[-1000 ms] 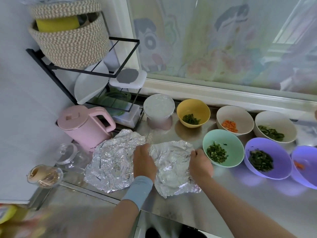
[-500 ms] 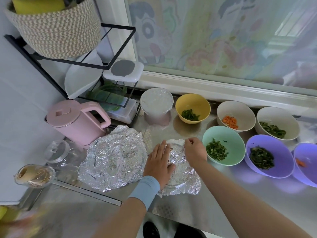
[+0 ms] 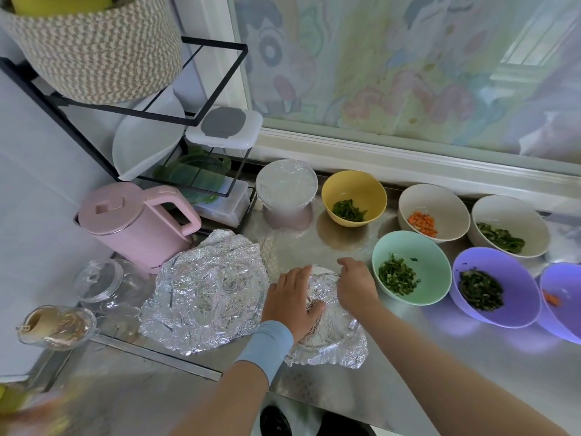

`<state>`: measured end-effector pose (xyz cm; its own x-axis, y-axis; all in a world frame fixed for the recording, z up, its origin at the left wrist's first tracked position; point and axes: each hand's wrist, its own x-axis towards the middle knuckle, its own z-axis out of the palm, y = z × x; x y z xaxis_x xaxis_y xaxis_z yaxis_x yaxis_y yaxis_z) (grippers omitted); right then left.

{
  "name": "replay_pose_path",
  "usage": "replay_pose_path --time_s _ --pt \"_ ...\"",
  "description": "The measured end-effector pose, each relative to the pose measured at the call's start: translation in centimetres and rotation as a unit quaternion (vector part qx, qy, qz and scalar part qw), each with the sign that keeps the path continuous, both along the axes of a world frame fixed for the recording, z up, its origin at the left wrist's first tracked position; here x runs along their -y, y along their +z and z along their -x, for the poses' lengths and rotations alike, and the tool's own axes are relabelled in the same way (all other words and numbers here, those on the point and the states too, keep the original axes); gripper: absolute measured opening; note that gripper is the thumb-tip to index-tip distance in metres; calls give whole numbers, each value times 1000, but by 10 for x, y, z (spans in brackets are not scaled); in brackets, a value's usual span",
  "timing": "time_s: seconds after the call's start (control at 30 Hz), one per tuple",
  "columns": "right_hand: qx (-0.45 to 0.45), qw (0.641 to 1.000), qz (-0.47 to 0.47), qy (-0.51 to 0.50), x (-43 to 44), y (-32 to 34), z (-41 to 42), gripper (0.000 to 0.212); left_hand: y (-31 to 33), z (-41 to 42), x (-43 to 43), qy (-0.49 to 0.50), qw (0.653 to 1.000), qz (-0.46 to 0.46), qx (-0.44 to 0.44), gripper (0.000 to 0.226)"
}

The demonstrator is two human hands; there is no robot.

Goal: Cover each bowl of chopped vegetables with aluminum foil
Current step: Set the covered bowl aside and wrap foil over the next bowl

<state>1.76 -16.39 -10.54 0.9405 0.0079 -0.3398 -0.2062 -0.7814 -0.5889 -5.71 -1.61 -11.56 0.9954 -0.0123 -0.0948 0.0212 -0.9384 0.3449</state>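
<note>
Just left of the mint-green bowl, on the counter, crumpled foil sheet pinned beneath left hand, flat with fingers straight on its middle, and right hand, bent over its far edge, grip impossible to tell.

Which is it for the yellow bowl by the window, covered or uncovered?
Uncovered: the yellow bowl shows its chopped greens inside and nothing lies over its rim, unlike the wrapped bowl to its left.

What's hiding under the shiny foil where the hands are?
The left hand and right hand press the foil over something round. A pale rim peeks out at the far edge, probably a bowl. Its inside is covered, so unseen.
</note>
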Motion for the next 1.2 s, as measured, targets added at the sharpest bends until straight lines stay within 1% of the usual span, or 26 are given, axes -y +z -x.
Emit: replay_pose_path --time_s 0.03,0.1,0.13,0.17,0.23,0.3,0.37,0.4,0.43,0.47,0.5,0.57,0.63,0.67,0.73,0.77,0.83,0.93,0.97,1.0,1.03,1.07,1.1,1.13,1.17,1.2 --pt "78 997 -6 29 -1 4 9 39 0 0 1 3 1000 9 4 78" --pt "141 981 17 135 1 -1 25 40 -1 1 1 16 998 55 11 80" --pt "138 976 24 169 2 -4 29 41 -2 2 0 30 995 94 17 79" --pt "115 976 26 181 2 -5 33 43 -3 3 -1 50 987 147 30 76" --pt "88 979 41 178 4 -7 36 45 -3 8 -5 90 967 233 56 63" --pt "93 978 56 180 4 -10 38 45 -6 13 -10 92 968 227 48 52" --pt "103 977 57 180 4 -11 39 45 -13 19 -15 61 982 180 22 53" --pt "106 978 48 174 4 -11 38 44 -13 21 -15 58 982 177 9 54" --pt "105 981 35 162 3 -10 38 44 -11 22 -15 72 977 202 -3 55" --pt "97 986 11 137 3 -9 39 45 -5 21 -13 105 963 248 -6 57" --pt "80 992 -14 95 2 -7 39 47 0 19 -12 157 939 305 -8 58" --pt "13 999 -29 -23 2 -1 34 53 9 12 -15 266 889 371 -44 56" --pt "-64 994 -9 -90 4 7 27 51 15 5 -24 324 872 352 -106 49" --pt "-91 991 -12 -100 6 11 23 50 16 2 -29 327 875 335 -121 47" --pt "-104 985 -55 -126 8 21 18 52 22 -3 -36 335 865 355 -116 41" --pt "-98 981 -85 -144 9 26 16 55 25 -4 -39 340 851 387 -103 38" --pt "-77 976 -132 -158 9 36 13 59 33 -7 -45 337 838 422 -77 35" --pt "-73 965 -195 -160 9 58 8 57 42 -11 -53 323 858 394 -65 36" --pt "-87 952 -237 -172 9 69 5 53 46 -13 -56 325 858 392 -72 34" --pt "-116 929 -298 -185 9 81 2 46 50 -15 -59 324 870 365 -75 31" --pt "-153 896 -371 -192 7 94 0 39 57 -17 -62 316 890 323 -67 28" --pt "-182 863 -433 -187 3 107 0 34 66 -19 -65 293 917 264 -59 23" --pt "-187 844 -472 -172 -1 118 -1 31 77 -24 -66 263 935 234 -47 18" --pt "-171 842 -488 -154 -6 125 -3 29 92 -30 -65 235 939 248 -48 15" --pt "-147 847 -492 -135 -13 133 -4 27 109 -36 -62 214 929 296 -63 21" --pt "-114 857 -490 -110 -20 140 -5 24 126 -41 -58 209 901 369 -89 31"
